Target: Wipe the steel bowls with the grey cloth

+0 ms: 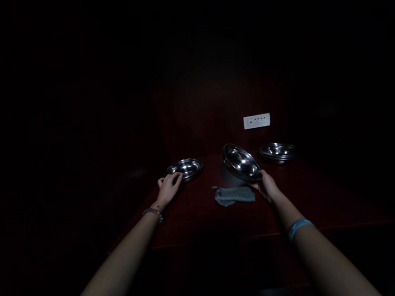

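On the dark red, smooth-topped table (pixel 190 214), a stack of shiny round steel bowls (pixel 278 159) was set at the far right. A tilted, shiny steel bowl (pixel 242 160) was grasped at its near-right rim by the right hand (pixel 268 187), extending leftward and away from that grip. A shallow, round steel dish (pixel 189 167) was overlapped at its near-left rim by the left hand (pixel 168 188); whether it was pinched could not be told. A grey-green fabric cloth (pixel 235 194) was laid lengthwise left to right, nearer the right hand.
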A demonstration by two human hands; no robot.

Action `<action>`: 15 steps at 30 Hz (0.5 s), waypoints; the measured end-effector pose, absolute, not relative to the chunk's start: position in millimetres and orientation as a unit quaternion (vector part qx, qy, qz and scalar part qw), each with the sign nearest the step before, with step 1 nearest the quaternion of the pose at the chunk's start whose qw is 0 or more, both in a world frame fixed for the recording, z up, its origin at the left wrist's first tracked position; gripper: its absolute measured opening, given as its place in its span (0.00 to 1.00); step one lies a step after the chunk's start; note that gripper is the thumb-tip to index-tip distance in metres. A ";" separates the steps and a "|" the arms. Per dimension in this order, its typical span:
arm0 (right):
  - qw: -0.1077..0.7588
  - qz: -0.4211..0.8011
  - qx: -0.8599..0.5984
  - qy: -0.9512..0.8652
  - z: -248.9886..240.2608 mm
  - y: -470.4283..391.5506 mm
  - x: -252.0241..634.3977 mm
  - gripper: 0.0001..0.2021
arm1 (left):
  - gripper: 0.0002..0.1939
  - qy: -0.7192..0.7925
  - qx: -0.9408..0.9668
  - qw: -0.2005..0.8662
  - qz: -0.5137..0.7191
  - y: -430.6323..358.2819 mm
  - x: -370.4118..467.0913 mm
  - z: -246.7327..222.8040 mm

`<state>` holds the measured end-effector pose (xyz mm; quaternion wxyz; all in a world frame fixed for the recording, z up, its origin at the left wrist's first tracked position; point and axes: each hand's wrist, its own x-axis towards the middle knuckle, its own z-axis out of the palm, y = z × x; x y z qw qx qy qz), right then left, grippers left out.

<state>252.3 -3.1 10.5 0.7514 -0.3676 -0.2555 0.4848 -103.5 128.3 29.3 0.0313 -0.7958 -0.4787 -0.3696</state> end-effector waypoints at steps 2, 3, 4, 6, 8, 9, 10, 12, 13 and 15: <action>0.754 0.480 -0.370 -0.254 10.3 -2.4 253.1 0.06 | 0.20 -0.490 -0.788 0.005 -0.373 133.6 -103.1 26.1; 0.754 0.477 -0.373 -0.255 10.1 -2.1 253.5 0.05 | 0.20 -0.495 -0.784 -0.003 -0.375 135.9 -103.2 25.0; 0.753 0.474 -0.376 -0.259 9.8 -2.0 253.9 0.05 | 0.20 -0.498 -0.781 -0.008 -0.377 137.9 -103.3 24.1; 0.746 0.473 -0.382 -0.271 9.2 -2.1 254.2 0.05 | 0.20 -0.501 -0.777 -0.009 -0.382 140.2 -103.6 22.8; 0.742 0.469 -0.390 -0.278 9.0 -3.0 253.9 0.04 | 0.20 -0.500 -0.776 -0.006 -0.384 140.2 -104.0 22.2; 0.742 0.467 -0.393 -0.277 9.1 -3.6 253.5 0.04 | 0.20 -0.500 -0.776 -0.004 -0.384 139.6 -104.1 22.2; 0.742 0.466 -0.397 -0.274 9.5 -4.3 253.1 0.04 | 0.20 -0.499 -0.777 -0.002 -0.384 138.8 -104.2 22.5; 0.737 0.470 -0.403 -0.271 10.5 -5.7 252.0 0.04 | 0.20 -0.497 -0.780 0.002 -0.381 136.8 -104.2 23.7; 0.733 0.474 -0.406 -0.271 11.1 -6.4 251.6 0.04 | 0.20 -0.495 -0.781 0.005 -0.381 135.8 -104.1 24.6; 0.727 0.478 -0.414 -0.267 12.2 -7.4 250.8 0.03 | 0.20 -0.492 -0.783 0.011 -0.381 134.6 -103.6 26.3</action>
